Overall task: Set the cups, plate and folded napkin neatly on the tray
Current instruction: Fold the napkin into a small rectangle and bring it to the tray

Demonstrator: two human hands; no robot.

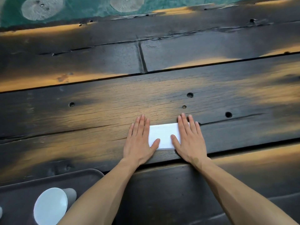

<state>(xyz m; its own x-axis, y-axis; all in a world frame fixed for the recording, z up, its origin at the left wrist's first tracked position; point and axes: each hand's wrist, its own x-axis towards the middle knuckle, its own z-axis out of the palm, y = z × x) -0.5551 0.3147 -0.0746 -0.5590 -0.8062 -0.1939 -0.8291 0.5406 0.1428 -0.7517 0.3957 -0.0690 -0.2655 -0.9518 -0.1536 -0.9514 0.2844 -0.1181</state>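
A white folded napkin (164, 136) lies flat on the dark wooden table, a long narrow rectangle. My left hand (139, 140) rests palm down on its left end, fingers straight and together, thumb on the paper. My right hand (189, 138) lies flat on its right end the same way. Neither hand grips anything. At the lower left a dark tray (48, 177) holds a white cup (52, 205) standing upright. The rim of a second cup (0, 211) shows at the frame's left edge. No plate is in view.
The table (113, 103) is made of dark worn planks with grooves, knot holes and orange light patches. Beyond its far edge lies a green floor with pale round marks (42, 8). My left forearm crosses beside the tray's right corner.
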